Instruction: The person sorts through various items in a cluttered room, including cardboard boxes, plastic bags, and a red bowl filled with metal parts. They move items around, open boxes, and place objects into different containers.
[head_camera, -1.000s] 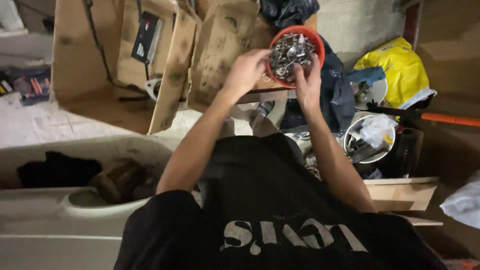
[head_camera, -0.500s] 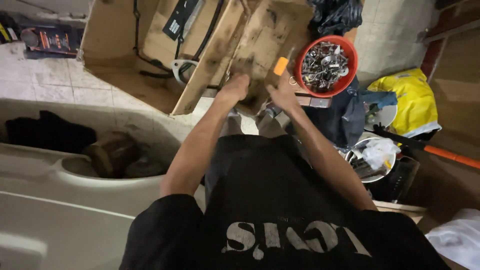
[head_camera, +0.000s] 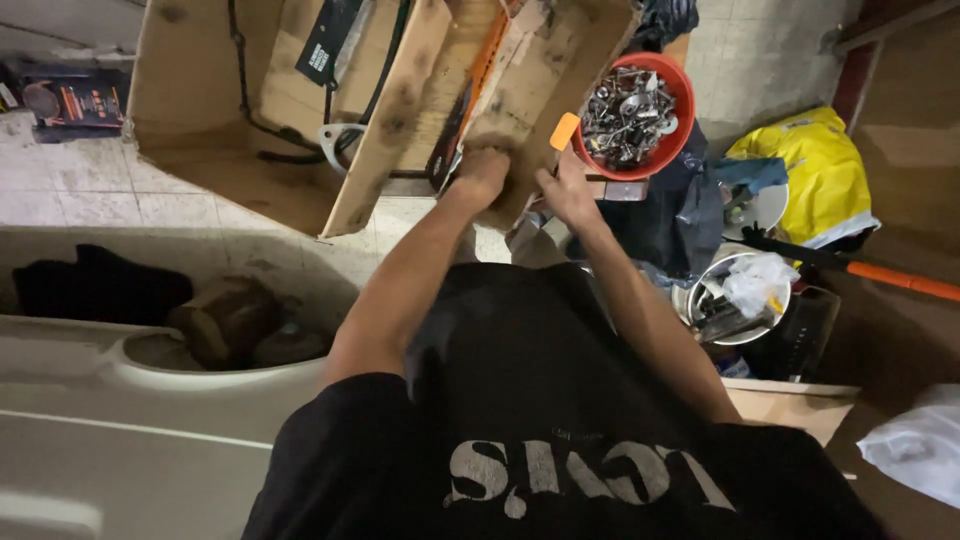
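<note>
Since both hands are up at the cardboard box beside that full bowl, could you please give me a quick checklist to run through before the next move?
1. Left hand grip on the cardboard box flap: closed against its lower edge; ok.
2. Right hand grip: it holds a small orange piece at the fingertips; how firmly, cannot tell.
3. Red bowl of metal hardware: heaped full, right beside the right hand and easy to knock; not ok.
4. What the bowl rests on: hidden by the bowl and dark cloth; cannot tell.
5. Box contents: black cable and an orange-handled tool lie inside, loose; ok.
</note>
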